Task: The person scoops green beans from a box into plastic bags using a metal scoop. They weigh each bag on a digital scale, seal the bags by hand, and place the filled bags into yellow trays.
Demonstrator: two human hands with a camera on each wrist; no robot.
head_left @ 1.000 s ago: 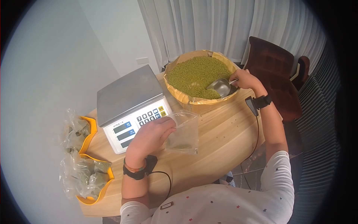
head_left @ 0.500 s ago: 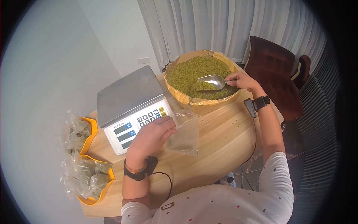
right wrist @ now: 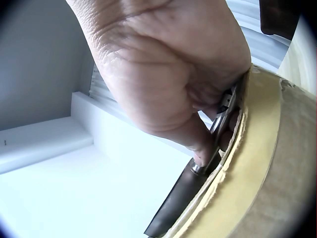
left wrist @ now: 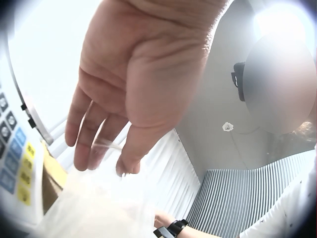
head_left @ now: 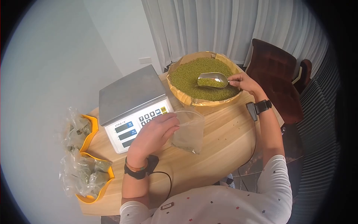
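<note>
My right hand (head_left: 244, 82) grips the handle of a metal scoop (head_left: 220, 76), which carries small green beans or pellets. The scoop is level over the heap of green grains (head_left: 186, 74) in a round box (head_left: 194, 102) with a torn cardboard rim. In the right wrist view, the thumb presses along the scoop's handle (right wrist: 220, 126), partly behind the rim. My left hand (head_left: 154, 132) pinches the top edge of a clear plastic bag (head_left: 190, 134), its mouth standing open, with a little material at the bottom. The bag (left wrist: 104, 203) hangs below the fingertips in the left wrist view.
A white scale (head_left: 119, 145) with a grey platform (head_left: 130, 93) stands left of the box. Two yellow holders (head_left: 91, 140) with filled clear bags (head_left: 87, 175) sit at the table's left edge. A few grains lie on the wooden table (head_left: 220, 149). A brown chair (head_left: 270, 69) is beyond.
The scoop came up out of the grains at the box's right side, moved left and levelled with a load in it. The left hand with the bag has barely shifted.
</note>
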